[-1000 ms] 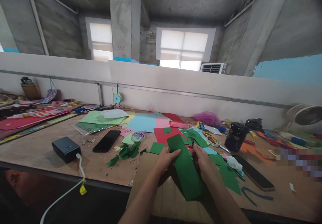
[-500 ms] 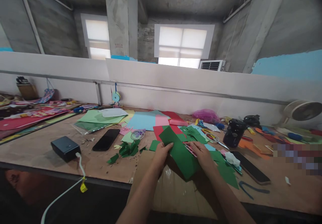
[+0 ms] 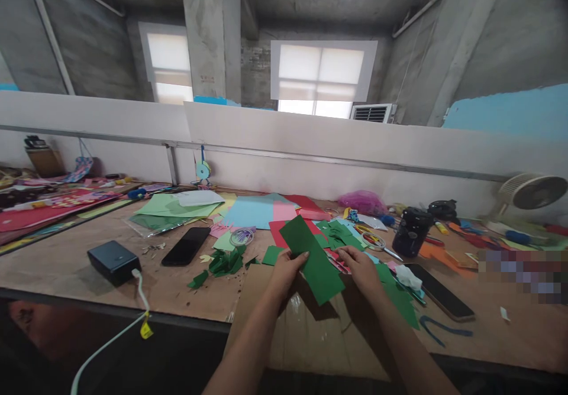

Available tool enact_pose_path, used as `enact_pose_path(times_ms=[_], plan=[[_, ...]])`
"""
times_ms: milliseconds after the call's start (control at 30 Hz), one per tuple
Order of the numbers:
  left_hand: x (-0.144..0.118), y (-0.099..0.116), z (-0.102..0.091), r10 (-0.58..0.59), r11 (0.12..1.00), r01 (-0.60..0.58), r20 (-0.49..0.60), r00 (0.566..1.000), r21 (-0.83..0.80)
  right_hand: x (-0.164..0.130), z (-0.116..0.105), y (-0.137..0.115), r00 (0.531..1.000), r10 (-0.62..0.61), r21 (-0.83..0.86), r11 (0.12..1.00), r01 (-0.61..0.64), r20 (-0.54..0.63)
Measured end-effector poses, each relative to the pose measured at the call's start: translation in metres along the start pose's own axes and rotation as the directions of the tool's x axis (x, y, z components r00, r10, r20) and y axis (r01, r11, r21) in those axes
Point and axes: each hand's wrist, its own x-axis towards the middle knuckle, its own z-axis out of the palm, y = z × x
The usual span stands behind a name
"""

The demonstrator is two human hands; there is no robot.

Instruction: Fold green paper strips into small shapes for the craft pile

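Note:
My left hand [image 3: 288, 269] pinches the left edge of a dark green paper strip [image 3: 313, 259] between thumb and fingers. The strip hangs tilted above a brown cardboard sheet [image 3: 306, 347]. To its right, my right hand [image 3: 358, 268] is closed, with thumb and fingertips together on a slim pinkish object [image 3: 338, 261]. That object lies close to the strip's right edge, and its kind is hard to make out. Green paper scraps [image 3: 226, 260] lie left of my hands. More cut green paper [image 3: 339, 234] lies behind them, near red paper [image 3: 278, 233].
A black phone [image 3: 186, 246] and a dark box with a white cable [image 3: 113, 261] are on the left. On the right are scissors [image 3: 375, 240], a black cup [image 3: 412, 231], a second phone [image 3: 441, 291] and a white fan [image 3: 532, 191]. Coloured sheets [image 3: 251, 210] lie at the back.
The green strip's lower end has risen and now looks narrower. My right hand has drawn slightly right, away from the strip. My left hand keeps its hold.

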Motion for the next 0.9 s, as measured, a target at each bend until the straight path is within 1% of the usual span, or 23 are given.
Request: enact_pose_path(times_ms=[33,100,167,233,333,433,533,700,767,833,867,900], plan=[[0.001,-0.001,-0.001,0.004,1.000,-0.004,-0.014,1.000,-0.027,0.003,-0.005,0.005,1.000,-0.007,-0.123,0.992,0.010,0.028],[0.004,-0.003,-0.002,-0.003,0.999,0.002,-0.032,0.999,-0.036,0.009,-0.010,0.013,0.992,-0.005,-0.303,0.952,0.042,0.122],[0.007,-0.005,-0.004,-0.012,1.000,0.012,-0.035,0.999,-0.021,0.013,-0.008,0.018,0.980,0.012,-0.417,0.906,0.074,0.199],[0.008,-0.007,-0.005,-0.018,1.000,0.017,-0.037,0.999,-0.015,0.016,-0.003,0.020,0.973,0.035,-0.503,0.860,0.086,0.226],[0.009,-0.010,-0.007,-0.017,1.000,0.016,-0.031,0.999,-0.018,0.021,0.006,0.018,0.978,0.060,-0.633,0.770,0.084,0.202],[0.009,-0.011,-0.006,-0.006,1.000,0.006,-0.014,1.000,-0.014,0.024,0.011,0.017,0.987,0.044,-0.739,0.668,0.087,0.156],[0.007,-0.010,-0.005,0.000,1.000,0.000,0.004,1.000,-0.017,0.026,0.013,0.018,0.991,0.048,-0.783,0.619,0.067,0.122],[0.006,-0.006,-0.002,-0.022,0.999,0.021,-0.013,1.000,-0.031,0.028,0.012,0.020,0.995,0.055,-0.802,0.596,0.036,0.085],[0.006,-0.006,-0.002,-0.023,0.999,0.022,-0.020,1.000,-0.036,0.028,0.011,0.021,0.998,0.040,-0.793,0.608,0.021,0.057],[0.006,-0.006,-0.002,-0.025,0.999,0.024,-0.017,1.000,-0.042,0.029,0.008,0.022,1.000,0.009,-0.742,0.670,-0.015,-0.012],[0.006,-0.006,-0.003,-0.024,0.999,0.023,-0.014,1.000,-0.044,0.029,0.005,0.023,0.998,-0.002,-0.686,0.727,-0.037,-0.057],[0.006,-0.006,-0.003,-0.023,0.999,0.022,-0.011,1.000,-0.043,0.030,0.003,0.023,0.995,0.002,-0.589,0.806,-0.063,-0.104]])
